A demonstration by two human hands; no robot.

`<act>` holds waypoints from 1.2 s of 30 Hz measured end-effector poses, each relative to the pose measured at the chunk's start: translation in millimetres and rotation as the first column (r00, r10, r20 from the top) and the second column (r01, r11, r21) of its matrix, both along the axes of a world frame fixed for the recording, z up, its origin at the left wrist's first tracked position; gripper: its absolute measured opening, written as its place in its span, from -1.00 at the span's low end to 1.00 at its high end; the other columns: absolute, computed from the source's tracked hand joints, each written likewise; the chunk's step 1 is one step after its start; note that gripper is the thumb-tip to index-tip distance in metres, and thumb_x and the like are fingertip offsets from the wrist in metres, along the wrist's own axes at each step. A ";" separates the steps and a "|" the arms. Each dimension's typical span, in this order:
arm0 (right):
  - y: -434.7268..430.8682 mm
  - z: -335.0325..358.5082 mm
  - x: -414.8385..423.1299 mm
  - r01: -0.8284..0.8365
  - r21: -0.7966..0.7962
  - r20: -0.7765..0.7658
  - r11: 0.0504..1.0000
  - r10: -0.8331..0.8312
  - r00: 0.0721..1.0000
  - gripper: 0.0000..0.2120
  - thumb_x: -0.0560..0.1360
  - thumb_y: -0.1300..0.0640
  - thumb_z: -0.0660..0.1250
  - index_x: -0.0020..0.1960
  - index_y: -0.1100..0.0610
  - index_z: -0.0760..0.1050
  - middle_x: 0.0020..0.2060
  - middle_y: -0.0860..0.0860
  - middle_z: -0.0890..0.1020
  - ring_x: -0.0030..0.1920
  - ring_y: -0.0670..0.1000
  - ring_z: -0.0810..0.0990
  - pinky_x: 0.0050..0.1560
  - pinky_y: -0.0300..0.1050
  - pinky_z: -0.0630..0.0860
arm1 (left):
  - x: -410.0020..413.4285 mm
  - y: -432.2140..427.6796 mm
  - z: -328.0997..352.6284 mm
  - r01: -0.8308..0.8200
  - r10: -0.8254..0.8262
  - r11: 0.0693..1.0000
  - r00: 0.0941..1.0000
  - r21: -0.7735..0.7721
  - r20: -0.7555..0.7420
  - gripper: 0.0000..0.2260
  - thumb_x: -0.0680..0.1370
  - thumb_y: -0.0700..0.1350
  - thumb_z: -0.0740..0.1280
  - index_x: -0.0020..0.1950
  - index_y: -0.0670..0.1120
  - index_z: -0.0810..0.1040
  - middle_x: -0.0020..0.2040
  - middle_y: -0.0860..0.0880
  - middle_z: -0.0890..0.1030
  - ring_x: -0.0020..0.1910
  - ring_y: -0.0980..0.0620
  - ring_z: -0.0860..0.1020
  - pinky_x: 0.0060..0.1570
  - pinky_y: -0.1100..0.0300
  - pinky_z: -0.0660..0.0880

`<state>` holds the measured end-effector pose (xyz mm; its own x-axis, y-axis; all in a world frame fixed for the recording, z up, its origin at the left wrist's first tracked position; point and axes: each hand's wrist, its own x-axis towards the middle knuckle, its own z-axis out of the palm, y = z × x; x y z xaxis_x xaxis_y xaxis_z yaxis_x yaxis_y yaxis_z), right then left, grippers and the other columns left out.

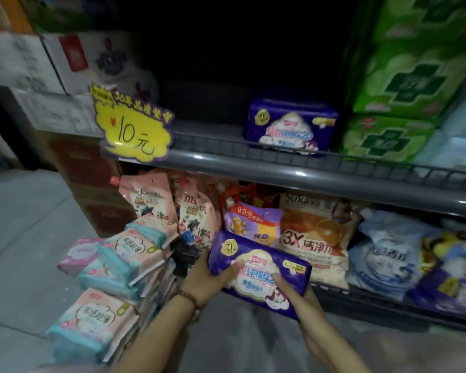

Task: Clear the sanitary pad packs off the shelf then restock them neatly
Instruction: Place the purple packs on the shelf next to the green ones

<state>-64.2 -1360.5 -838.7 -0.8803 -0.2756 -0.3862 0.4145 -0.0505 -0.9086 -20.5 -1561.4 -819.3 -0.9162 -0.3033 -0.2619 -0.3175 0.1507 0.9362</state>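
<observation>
I held a purple pad pack [258, 270] in both hands, low and close in front of me, below the upper shelf [253, 160] and in front of the lower one. My left hand [207, 281], with a bead bracelet [190, 298] at the wrist, gripped its left end, thumb across the printed face and fingers curled underneath. My right hand [306, 302] clamped the right end the same way, thumb on the front. I judged that two hands kept the soft, puffy pack level and face-up so the label could be read. The wrapper was glossy deep purple with a white cloud shape, a gold round badge and pink lettering. To my left, on the floor, pink-and-teal pad packs [113, 265] lay in loose stacks, probably parked there off the shelf. Beyond my hands, refill pouches [315, 227] crowded the lower shelf. Farther up, one matching purple pack [291, 125] stood behind the upper shelf's wire rail, with bare space to its left, a yellow price sign [135, 130] clipped at the left end, and green packs [404, 90] stacked to the right. Whether mine was going up or coming down, I could not tell.
</observation>
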 end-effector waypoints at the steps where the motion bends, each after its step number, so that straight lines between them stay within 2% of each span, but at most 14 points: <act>1: 3.0 18.7 -0.4 0.009 0.000 -0.066 1.000 -0.009 0.998 -0.34 0.18 -0.02 0.53 0.25 0.08 0.49 -0.01 0.01 0.71 -0.01 0.04 0.69 0.06 0.00 0.59 | 0.3 4.9 19.3 -0.015 0.014 1.000 0.998 -0.011 -0.064 -0.57 0.31 0.15 0.51 0.10 0.09 0.50 0.01 0.18 0.64 -0.10 0.33 0.61 -0.10 0.40 0.52; 4: 11.8 73.8 -0.8 0.018 -0.026 -0.277 0.999 -0.025 0.960 -0.40 0.19 0.02 0.49 0.21 0.06 0.49 -0.04 -0.06 0.71 -0.06 -0.07 0.69 -0.17 -0.27 0.59 | 2.7 15.7 75.1 -0.047 0.025 0.996 0.965 -0.080 -0.260 -0.67 0.37 0.00 0.48 0.08 0.05 0.49 -0.04 0.16 0.65 -0.13 0.36 0.60 -0.21 0.48 0.48; 8: 21.0 133.4 -7.7 0.003 -0.025 -0.482 1.000 -0.015 0.876 -0.37 0.14 0.02 0.52 0.19 0.00 0.45 -0.01 -0.06 0.69 -0.11 -0.15 0.68 -0.26 -0.36 0.55 | 1.9 23.9 133.5 -0.068 0.008 0.991 0.887 -0.113 -0.462 -0.60 0.32 0.00 0.48 0.10 0.07 0.46 -0.08 0.18 0.68 -0.09 0.26 0.63 -0.23 0.43 0.50; 10: 21.7 158.7 -19.2 -0.011 0.023 -0.585 1.000 0.023 0.811 -0.35 0.11 0.01 0.54 0.17 -0.01 0.45 0.00 -0.10 0.68 -0.10 -0.22 0.66 -0.22 -0.36 0.55 | -5.2 22.3 155.8 -0.073 0.005 0.992 0.844 -0.105 -0.536 -0.54 0.32 0.02 0.50 0.15 0.06 0.44 -0.04 0.17 0.67 -0.07 0.23 0.64 -0.22 0.41 0.51; 12: 19.4 183.9 -35.1 0.007 0.090 -0.662 0.996 0.055 0.748 -0.13 0.05 -0.16 0.57 0.30 -0.03 0.36 0.12 -0.09 0.60 0.00 -0.25 0.62 -0.09 -0.35 0.56 | -17.9 16.7 174.3 -0.078 -0.004 0.991 0.803 -0.111 -0.596 -0.46 0.33 0.10 0.52 0.23 0.02 0.42 0.03 0.13 0.66 -0.03 0.21 0.63 -0.17 0.39 0.52; 14: 15.8 207.5 -56.3 0.053 0.149 -0.742 0.987 0.076 0.666 -0.05 0.00 -0.39 0.54 0.31 -0.26 0.26 0.24 -0.07 0.50 0.18 -0.18 0.55 0.12 -0.22 0.53 | -35.1 9.3 191.3 -0.105 -0.003 0.986 0.766 -0.130 -0.643 -0.44 0.35 0.11 0.51 0.26 0.01 0.40 0.05 0.15 0.65 0.01 0.22 0.62 -0.15 0.41 0.51; 16: 10.6 228.7 -82.7 0.085 0.197 -0.817 0.977 0.116 0.565 -0.16 -0.01 -0.49 0.47 0.20 -0.44 0.25 0.27 -0.07 0.45 0.27 -0.10 0.48 0.27 -0.07 0.46 | -57.1 2.9 207.7 -0.114 -0.003 0.985 0.736 -0.128 -0.677 -0.49 0.37 0.08 0.49 0.24 0.01 0.40 0.03 0.14 0.65 0.00 0.22 0.62 -0.18 0.40 0.52; 19: 1.1 258.8 -122.7 0.113 0.217 -0.872 0.970 0.140 0.470 -0.33 0.09 -0.41 0.49 0.13 -0.35 0.36 0.17 -0.11 0.47 0.23 -0.10 0.48 0.26 -0.10 0.44 | -97.6 -4.8 229.8 -0.115 -0.011 0.985 0.715 -0.133 -0.699 -0.49 0.34 0.05 0.45 0.23 0.02 0.39 0.03 0.12 0.63 -0.02 0.27 0.61 -0.20 0.41 0.51; 22: -10.3 281.4 -160.2 0.131 0.264 -0.883 0.956 0.184 0.432 -0.49 0.22 -0.14 0.54 0.05 -0.31 0.33 0.07 -0.30 0.39 0.23 -0.09 0.43 0.27 -0.17 0.36 | -144.9 -14.9 246.2 -0.107 -0.015 0.986 0.704 -0.127 -0.710 -0.49 0.31 0.06 0.44 0.22 0.05 0.40 0.04 0.12 0.62 -0.03 0.28 0.61 -0.18 0.41 0.52; 24: -17.0 284.9 -189.5 0.156 0.273 -0.888 0.949 0.187 0.420 -0.52 0.26 -0.13 0.56 0.06 -0.29 0.38 0.09 -0.29 0.46 0.24 -0.03 0.45 0.30 -0.04 0.39 | -176.5 -21.2 250.4 -0.092 -0.029 0.987 0.698 -0.131 -0.716 -0.48 0.31 0.08 0.44 0.23 0.02 0.41 0.04 0.09 0.63 -0.02 0.26 0.61 -0.16 0.39 0.52; 26: -21.8 279.8 -217.5 0.167 0.271 -0.885 0.948 0.178 0.430 -0.50 0.24 -0.17 0.56 0.09 -0.25 0.41 0.12 -0.13 0.57 0.20 -0.01 0.53 0.24 0.03 0.48 | -204.1 -24.6 245.4 -0.079 -0.024 0.991 0.704 -0.112 -0.710 -0.48 0.32 0.08 0.43 0.22 -0.03 0.42 0.01 0.09 0.63 -0.05 0.27 0.61 -0.18 0.39 0.52; 30: -28.7 252.1 -242.3 0.130 0.240 -0.839 0.962 0.138 0.527 -0.55 0.34 0.16 0.54 0.09 -0.07 0.38 0.08 -0.01 0.62 0.00 -0.22 0.59 -0.03 -0.42 0.51 | -239.2 -28.1 215.2 -0.061 -0.013 0.994 0.750 -0.088 -0.661 -0.44 0.30 0.12 0.42 0.23 -0.05 0.42 0.03 0.05 0.64 0.00 0.17 0.62 -0.12 0.36 0.53; 34: -32.6 231.9 -249.9 0.080 0.136 -0.753 0.987 0.051 0.656 -0.61 0.43 0.15 0.46 0.14 -0.01 0.34 0.00 0.00 0.64 -0.19 -0.11 0.67 -0.38 -0.24 0.57 | -249.7 -25.5 205.6 -0.079 0.029 0.996 0.766 -0.049 -0.642 -0.44 0.29 0.12 0.42 0.24 0.02 0.39 0.03 0.10 0.62 -0.05 0.24 0.61 -0.11 0.33 0.56; 36: -34.2 231.4 -249.3 0.103 0.099 -0.771 0.990 0.011 0.637 -0.66 0.46 0.18 0.43 0.11 0.00 0.35 -0.06 -0.04 0.62 -0.27 -0.22 0.64 -0.45 -0.33 0.51 | -250.0 -22.0 206.5 -0.098 0.043 0.994 0.763 -0.050 -0.645 -0.42 0.28 0.13 0.42 0.24 0.03 0.37 0.03 0.12 0.61 -0.02 0.22 0.60 -0.06 0.26 0.56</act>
